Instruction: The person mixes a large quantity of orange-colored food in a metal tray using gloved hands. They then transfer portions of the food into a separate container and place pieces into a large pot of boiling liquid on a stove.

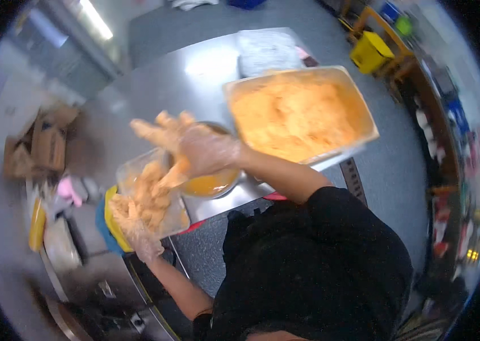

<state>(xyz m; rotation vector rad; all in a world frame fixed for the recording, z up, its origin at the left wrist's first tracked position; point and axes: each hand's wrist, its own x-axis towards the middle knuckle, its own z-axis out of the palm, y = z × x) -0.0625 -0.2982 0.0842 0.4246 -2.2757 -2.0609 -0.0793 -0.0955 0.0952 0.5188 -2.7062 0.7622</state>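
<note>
My right hand [199, 147], in a clear plastic glove caked with orange breading, reaches over a round metal bowl of orange-yellow liquid [208, 185]. Its fingers are spread and nothing shows in them. To the left of the bowl is a clear plastic tub [180, 215] with a heap of breaded pieces [152, 198]. At that tub's left side is my left hand [135, 230], gloved and coated the same way; blur hides whether it grips a piece or the rim. A large rectangular tub [374, 128] of orange breading [304, 113] stands at the right.
All this stands on a stainless steel table [159, 81]. Behind the large tub lies a pale grey bundle [267, 51]. Cardboard boxes [48, 143] and a yellow-and-blue item [114, 226] are at the left. A yellow bin [371, 52] stands by a shelf at the right.
</note>
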